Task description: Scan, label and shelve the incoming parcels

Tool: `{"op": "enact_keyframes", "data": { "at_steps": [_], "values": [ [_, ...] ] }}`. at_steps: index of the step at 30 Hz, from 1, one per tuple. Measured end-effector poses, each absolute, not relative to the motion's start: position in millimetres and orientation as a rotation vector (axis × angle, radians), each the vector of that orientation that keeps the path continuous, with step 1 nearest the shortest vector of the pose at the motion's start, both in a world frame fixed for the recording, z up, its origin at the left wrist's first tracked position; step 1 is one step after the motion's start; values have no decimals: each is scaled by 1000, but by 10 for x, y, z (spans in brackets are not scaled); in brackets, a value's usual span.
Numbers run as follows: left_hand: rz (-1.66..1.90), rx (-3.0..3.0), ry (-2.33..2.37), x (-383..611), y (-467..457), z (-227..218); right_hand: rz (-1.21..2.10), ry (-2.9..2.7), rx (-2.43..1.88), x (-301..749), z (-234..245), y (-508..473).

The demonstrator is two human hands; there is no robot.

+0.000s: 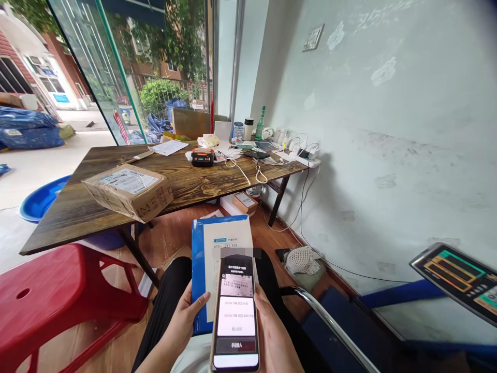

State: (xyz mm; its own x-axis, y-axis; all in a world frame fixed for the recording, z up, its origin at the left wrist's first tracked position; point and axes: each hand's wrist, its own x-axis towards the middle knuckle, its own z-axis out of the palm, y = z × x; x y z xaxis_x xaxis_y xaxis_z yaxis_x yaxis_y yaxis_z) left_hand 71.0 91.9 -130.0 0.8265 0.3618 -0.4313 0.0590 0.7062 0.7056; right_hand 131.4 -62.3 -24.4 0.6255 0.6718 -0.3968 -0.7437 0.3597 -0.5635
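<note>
My left hand [194, 305] grips the left edge of a flat blue document envelope [197, 269], its thumb pressed on the front. A white shipping label [233, 230] with printed text covers much of the envelope. My right hand [272, 326] holds a smartphone [236, 321] upright in front of the envelope, fingers along the phone's right side. On the lit screen are a small photo of a label, two lines of numbers and a dark button. The phone hides the lower part of the label. Both lie above my lap.
Ahead stands a wooden table [194, 184] bearing a taped cardboard box [132, 189], a small black-and-orange label printer [202, 157], cables and a green bottle [260, 123]. A red stool [62, 300] is at left. A digital scale display [458, 280] juts in at right.
</note>
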Motion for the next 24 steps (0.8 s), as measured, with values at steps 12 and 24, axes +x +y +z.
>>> {"op": "enact_keyframes", "data": {
  "at_steps": [12, 24],
  "values": [
    [265, 786, 639, 687, 955, -1046, 886, 30, -968, 1269, -218, -750],
    [280, 746, 655, 660, 938, -1013, 856, -139, -960, 1264, -329, -812]
  ]
}}
